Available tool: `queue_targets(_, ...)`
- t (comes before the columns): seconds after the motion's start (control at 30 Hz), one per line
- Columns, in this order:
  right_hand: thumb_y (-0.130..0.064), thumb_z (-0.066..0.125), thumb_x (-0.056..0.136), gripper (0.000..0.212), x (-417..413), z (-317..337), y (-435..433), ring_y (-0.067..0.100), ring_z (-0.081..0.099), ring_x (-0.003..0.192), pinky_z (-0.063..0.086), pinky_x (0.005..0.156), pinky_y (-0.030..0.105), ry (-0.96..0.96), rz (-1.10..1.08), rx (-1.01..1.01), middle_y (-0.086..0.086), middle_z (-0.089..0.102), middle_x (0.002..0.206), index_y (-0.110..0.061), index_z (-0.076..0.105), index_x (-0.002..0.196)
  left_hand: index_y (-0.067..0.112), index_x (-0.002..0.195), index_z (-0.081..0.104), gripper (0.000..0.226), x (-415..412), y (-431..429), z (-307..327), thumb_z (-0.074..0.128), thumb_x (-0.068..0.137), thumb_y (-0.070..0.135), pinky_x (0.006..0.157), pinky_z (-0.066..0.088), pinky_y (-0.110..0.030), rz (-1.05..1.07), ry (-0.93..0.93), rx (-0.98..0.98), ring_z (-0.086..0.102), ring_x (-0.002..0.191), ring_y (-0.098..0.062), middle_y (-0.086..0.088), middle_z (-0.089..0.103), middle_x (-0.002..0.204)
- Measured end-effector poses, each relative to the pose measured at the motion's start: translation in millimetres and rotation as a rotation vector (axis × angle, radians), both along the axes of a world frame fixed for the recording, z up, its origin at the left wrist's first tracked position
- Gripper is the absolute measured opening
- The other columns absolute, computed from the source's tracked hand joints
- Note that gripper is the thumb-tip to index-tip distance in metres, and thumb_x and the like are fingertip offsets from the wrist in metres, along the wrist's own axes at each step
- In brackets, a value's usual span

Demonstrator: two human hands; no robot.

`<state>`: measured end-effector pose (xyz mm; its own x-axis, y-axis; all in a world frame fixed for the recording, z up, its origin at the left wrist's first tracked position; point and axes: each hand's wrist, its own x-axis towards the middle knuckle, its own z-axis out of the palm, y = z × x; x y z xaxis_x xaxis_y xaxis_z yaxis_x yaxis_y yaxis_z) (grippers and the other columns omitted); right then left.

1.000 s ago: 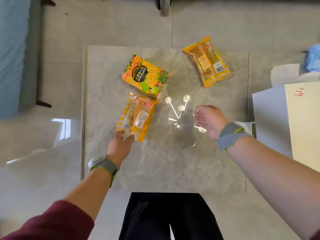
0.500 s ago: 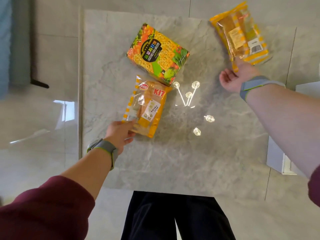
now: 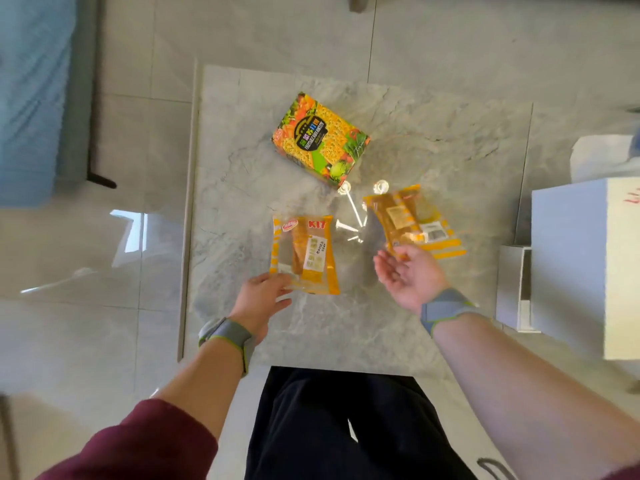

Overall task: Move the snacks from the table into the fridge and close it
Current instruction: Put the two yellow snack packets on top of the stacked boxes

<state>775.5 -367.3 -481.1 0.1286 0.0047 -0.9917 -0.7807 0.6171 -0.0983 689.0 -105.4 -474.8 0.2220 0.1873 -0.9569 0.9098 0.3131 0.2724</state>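
Looking down over the marble table, I have my left grip closed on the near left corner of the KIT snack packet, the fingertips pinching its clear sealed edge. That packet lies lengthwise away from me, printed face up, stretching from the grip toward the far side of the table.

My right grip is turned palm up. Its thumb presses the near corner of the barcode snack packet, and the other fingers are loosely curled below. This packet fans away from the grip to the far right, tilted, label side up. It is blurred, and I cannot tell whether its far end touches the table.

The two packets are apart, with bright reflected spots of light on the table between them. Beyond both, near the middle of the table, the vegetable cracker box lies flat at an angle, clear of both grips and well apart from my left one.

A grey wristband with a green edge wraps each wrist, and a maroon sleeve covers my left arm nearer the elbow. My dark trousers show at the table's near edge. A white cabinet stands to the right, and blue padded furniture sits far to the left.
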Motion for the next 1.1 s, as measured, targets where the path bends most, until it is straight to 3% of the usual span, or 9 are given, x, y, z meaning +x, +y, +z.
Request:
queue_targets(0.07,-0.011,0.056,0.097,0.007,-33,23,10,0.027,0.068,0.093,0.062,0.076,0.032,-0.003,0.020,-0.003,0.018,0.068,0.100,-0.007,0.059,0.092,0.007,0.111,0.074,0.017,-11,-4,31,0.066,0.098,0.015,0.101,0.057,-0.046,0.051,-0.027,-0.031,0.070,0.110,-0.026,-0.012,0.076,0.115)
queue_targets(0.2,-0.008,0.056,0.096,0.004,-62,80,25,0.031,0.066,0.105,0.056,0.096,0.037,-0.039,0.081,-0.016,0.023,0.064,0.110,-0.009,0.059,0.093,0.000,0.112,0.073,0.019,-28,-7,88,0.065,0.096,0.009,0.102,0.057,-0.046,0.135,-0.067,-0.044,0.068,0.101,-0.026,-0.015,0.073,0.107)
queue_targets(0.3,-0.007,0.055,0.097,0.015,-62,132,33,0.028,0.066,0.096,0.053,0.103,0.039,-0.077,0.220,-0.055,0.021,0.065,0.104,-0.009,0.055,0.082,0.002,0.104,0.072,0.012,-40,-4,131,0.063,0.096,0.005,0.103,0.056,-0.049,0.190,-0.091,-0.043,0.068,0.105,-0.030,-0.015,0.070,0.103)
queue_targets(0.47,-0.009,0.061,0.094,0.007,-40,220,40,0.023,0.060,0.090,0.053,0.098,0.038,-0.274,0.516,-0.143,0.012,0.062,0.096,-0.013,0.062,0.088,0.003,0.111,0.066,0.014,-45,1,212,0.059,0.100,0.007,0.103,0.056,-0.047,0.329,-0.216,-0.021,0.068,0.113,-0.031,-0.014,0.070,0.110)
queue_targets(0.57,-0.013,0.069,0.087,0.004,-25,250,40,0.016,0.051,0.070,0.049,0.074,0.033,-0.431,0.775,-0.325,0.004,0.061,0.080,-0.015,0.070,0.084,0.002,0.119,0.067,0.022,-41,3,240,0.063,0.098,0.009,0.099,0.058,-0.046,0.354,-0.258,0.009,0.070,0.113,-0.030,-0.016,0.072,0.116)
queue_targets(0.7,-0.039,0.068,0.064,0.031,-16,292,39,0.019,0.063,0.075,0.053,0.075,0.037,-0.666,1.015,-0.483,0.004,0.079,0.081,-0.023,0.082,0.086,0.000,0.115,0.070,0.021,-42,-4,289,0.062,0.097,0.007,0.102,0.057,-0.047,0.404,-0.366,0.050,0.068,0.102,-0.028,-0.015,0.072,0.107)
queue_targets(0.8,-0.030,0.071,0.072,0.015,-18,324,40,0.020,0.060,0.067,0.050,0.070,0.035,-0.738,1.001,-0.467,-0.006,0.070,0.062,-0.017,0.078,0.074,-0.002,0.117,0.071,0.025,-49,-12,321,0.064,0.095,0.008,0.102,0.057,-0.047,0.463,-0.438,0.068,0.068,0.102,-0.028,-0.019,0.074,0.110)
queue_targets(0.93,-0.042,0.071,0.054,0.049,-30,352,41,0.019,0.053,0.071,0.045,0.071,0.040,-0.805,0.884,-0.330,0.006,0.063,0.070,-0.001,0.069,0.081,0.006,0.106,0.070,0.013,-68,-23,361,0.062,0.097,0.008,0.097,0.058,-0.044,0.564,-0.524,0.093,0.069,0.099,-0.028,-0.014,0.075,0.104)
queue_targets(1.1,-0.013,0.071,0.084,0.008,-45,392,55,0.017,0.056,0.074,0.047,0.073,0.033,-0.889,0.812,-0.135,0.005,0.064,0.075,-0.014,0.070,0.076,0.005,0.106,0.071,0.013,-102,-23,408,0.062,0.097,0.007,0.093,0.058,-0.043,0.699,-0.610,0.154,0.072,0.100,-0.029,-0.017,0.077,0.107)
